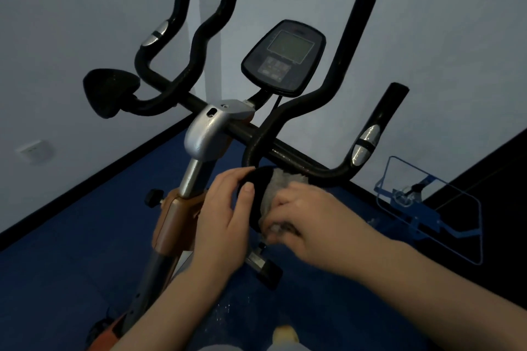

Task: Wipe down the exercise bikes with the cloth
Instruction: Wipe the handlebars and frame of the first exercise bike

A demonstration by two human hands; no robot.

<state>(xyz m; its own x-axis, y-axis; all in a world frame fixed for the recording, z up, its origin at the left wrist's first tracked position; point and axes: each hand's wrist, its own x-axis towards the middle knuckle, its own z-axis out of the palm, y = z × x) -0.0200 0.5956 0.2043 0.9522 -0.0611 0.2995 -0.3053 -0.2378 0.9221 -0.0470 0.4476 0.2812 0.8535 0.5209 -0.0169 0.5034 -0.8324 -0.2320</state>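
Partly hidden, cloth [275, 196] bunched in right hand [310, 216]; left hand [225, 214] grips pad [256, 182].

The curvy foam-covered handlebars [288, 111] are looking plain black, with shiny silver sensor patches. The moulded metal clamp cover [208, 131] is showing silver, the plastic frame shroud [171, 225] orange-brown. The fuzzy cloth [275, 188] is reading grey, and the rubbery floor [71, 251] is coming across deep blue.

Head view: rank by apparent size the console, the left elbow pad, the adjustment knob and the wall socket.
1. Console, largest.
2. Left elbow pad, somewhat smaller.
3. Wall socket and adjustment knob: both small and look about alike, so I would not rank them; the socket is blurred.
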